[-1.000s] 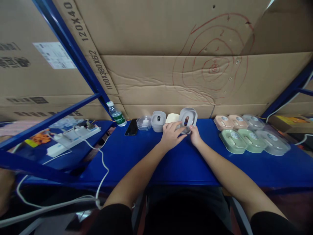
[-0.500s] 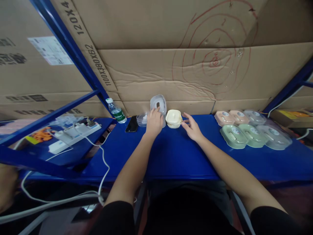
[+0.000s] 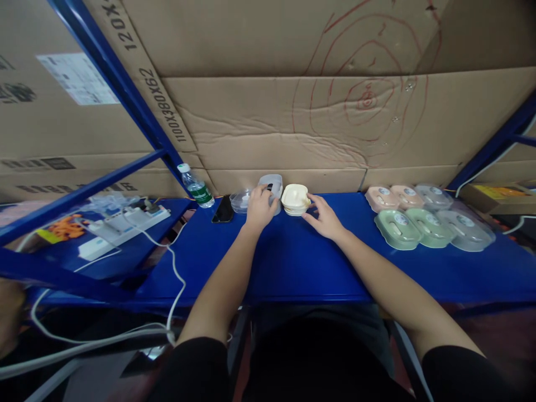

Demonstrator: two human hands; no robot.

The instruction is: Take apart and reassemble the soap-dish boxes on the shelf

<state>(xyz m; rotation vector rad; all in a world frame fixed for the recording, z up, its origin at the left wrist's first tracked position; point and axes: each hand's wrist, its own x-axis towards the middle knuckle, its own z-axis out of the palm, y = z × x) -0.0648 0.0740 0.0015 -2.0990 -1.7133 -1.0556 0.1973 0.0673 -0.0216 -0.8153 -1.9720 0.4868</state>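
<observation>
My left hand (image 3: 260, 209) lies over the front of a clear plastic box (image 3: 276, 184) with a dark spot on its face, its fingers bent around the near edge, which they partly hide. Beside it to the left rests a low clear plastic piece (image 3: 240, 202). Just right of the box sits a stack of cream square containers or lids (image 3: 295, 196). At the stack's right side is my right hand (image 3: 324, 218), thumb and fingers apart, fingertips touching its edge.
A phone (image 3: 223, 209) and a water bottle (image 3: 197, 188) stand left on the blue table (image 3: 293, 268). Several lidded boxes, pink, green and clear (image 3: 468, 231), form two rows at right. Cardboard (image 3: 251, 111) walls the back. A power strip (image 3: 125, 231) and white cables lie left.
The clear box has tipped lower under my left hand. My right hand has closed in on the cream stack's right edge. The whole view has shifted slightly.
</observation>
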